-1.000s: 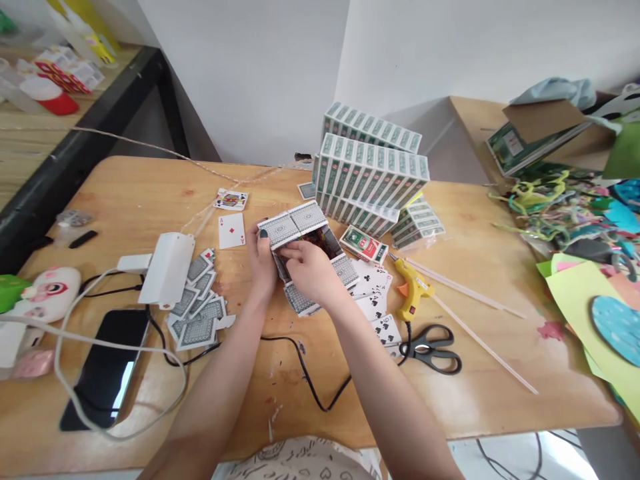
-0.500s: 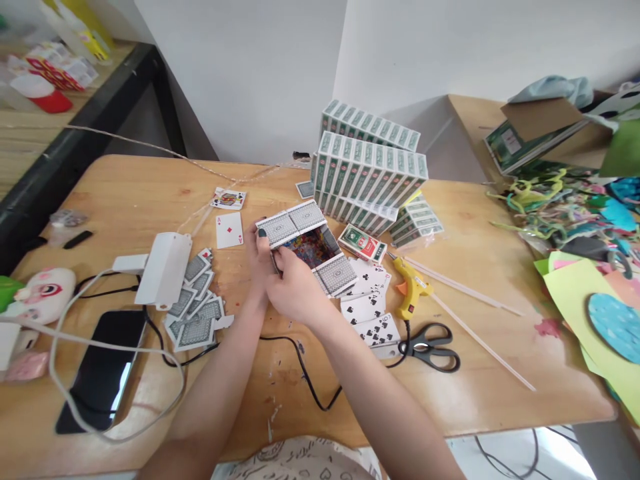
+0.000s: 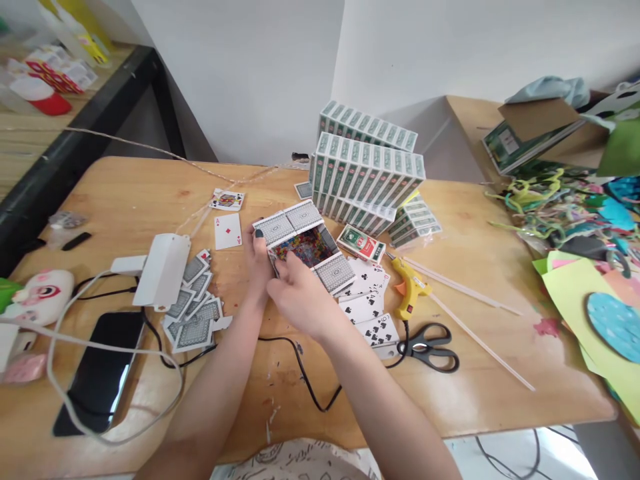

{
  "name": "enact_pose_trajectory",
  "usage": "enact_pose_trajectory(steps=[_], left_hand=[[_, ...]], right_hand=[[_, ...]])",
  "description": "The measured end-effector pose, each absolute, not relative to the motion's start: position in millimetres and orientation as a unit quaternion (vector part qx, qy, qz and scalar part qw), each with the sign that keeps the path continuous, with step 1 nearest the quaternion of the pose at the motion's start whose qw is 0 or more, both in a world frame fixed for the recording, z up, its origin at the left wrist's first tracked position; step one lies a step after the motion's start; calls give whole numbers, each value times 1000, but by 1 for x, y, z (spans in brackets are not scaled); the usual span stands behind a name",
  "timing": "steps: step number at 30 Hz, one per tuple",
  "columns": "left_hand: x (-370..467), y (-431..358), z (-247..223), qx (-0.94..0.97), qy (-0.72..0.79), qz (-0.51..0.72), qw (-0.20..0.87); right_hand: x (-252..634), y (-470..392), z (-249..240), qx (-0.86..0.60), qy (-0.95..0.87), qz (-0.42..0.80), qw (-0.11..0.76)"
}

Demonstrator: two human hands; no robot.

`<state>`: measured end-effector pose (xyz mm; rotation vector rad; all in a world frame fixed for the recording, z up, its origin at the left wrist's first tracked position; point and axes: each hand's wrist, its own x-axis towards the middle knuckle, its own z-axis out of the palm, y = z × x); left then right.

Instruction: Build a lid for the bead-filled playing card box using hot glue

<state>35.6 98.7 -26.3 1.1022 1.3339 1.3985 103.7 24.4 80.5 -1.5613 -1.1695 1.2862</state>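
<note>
A box built of playing cards [image 3: 304, 215], patterned backs outward, is tilted between my hands, with colourful bits visible through its opening. My left hand [image 3: 257, 267] grips its left end, thumb on the top edge. My right hand [image 3: 299, 288] is closed at the near side, fingers curled at the rim of the opening; its fingertips are partly hidden. Fanned face-up cards [image 3: 363, 303] lie right of the box, beside a green-and-red card pack [image 3: 361, 243]. To the left are a face-down card pile [image 3: 196, 327] and an ace of diamonds [image 3: 227, 231].
Stacked card packs [image 3: 367, 167] stand at the back. A yellow glue gun [image 3: 413, 287], black scissors [image 3: 434, 348] and clear glue sticks [image 3: 483, 340] lie at right. A phone [image 3: 97, 373], white power strip [image 3: 163, 270] and loose cables occupy the left. Craft scraps [image 3: 560, 207] crowd the right edge.
My right hand's fingers have shifted slightly at the box's near rim, and more of the colourful inside shows. My left hand keeps its grip; the view has moved a little.
</note>
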Motion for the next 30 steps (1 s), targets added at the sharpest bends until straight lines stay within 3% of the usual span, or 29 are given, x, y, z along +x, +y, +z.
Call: enact_pose_trajectory(steps=[10,19,23,27,30], left_hand=[[38,97,-19,426,510,584,467],[38,93,-21,413,513,580,480],[37,95,-20,418,531,566,472],[35,99,-25,435,530,569,453],[33,102,-31,451,522,568,448]], right_hand=[[103,39,79,-686,-516,447,251],[92,23,80,-706,-552,377,234],[98,16,73,-689,-579,344,269],[115,5,76,-682,-547,317,367],[132,-16,97,-661,-491,396,405]])
